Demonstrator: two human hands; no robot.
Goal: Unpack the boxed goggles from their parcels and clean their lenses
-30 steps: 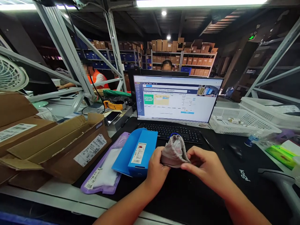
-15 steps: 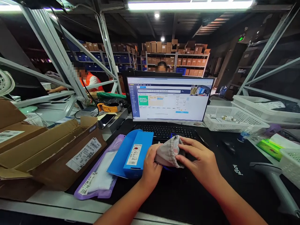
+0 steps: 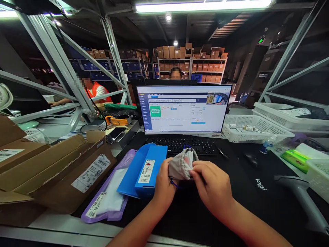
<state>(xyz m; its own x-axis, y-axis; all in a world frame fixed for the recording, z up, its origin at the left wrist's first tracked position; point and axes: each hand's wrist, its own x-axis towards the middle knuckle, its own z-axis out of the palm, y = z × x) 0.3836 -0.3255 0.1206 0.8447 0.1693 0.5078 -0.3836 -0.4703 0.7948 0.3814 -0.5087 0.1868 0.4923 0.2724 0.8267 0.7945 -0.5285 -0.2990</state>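
Both forearms bare to the frame's edge; no sleeves, rings or watch visible.

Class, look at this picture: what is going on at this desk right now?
A person at a packing desk holds a small grey drawstring pouch in both hands: the left hand cups it from below, the right hand pinches its side. It hangs just in front of the keyboard and lit monitor. A blue box lies beside the left hand, an open cardboard box further left.

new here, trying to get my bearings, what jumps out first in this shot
Front and centre, the left hand and right hand hold a grey drawstring pouch over the black desk mat. Behind it glows the monitor; a bright blue box lies just left of the hands.
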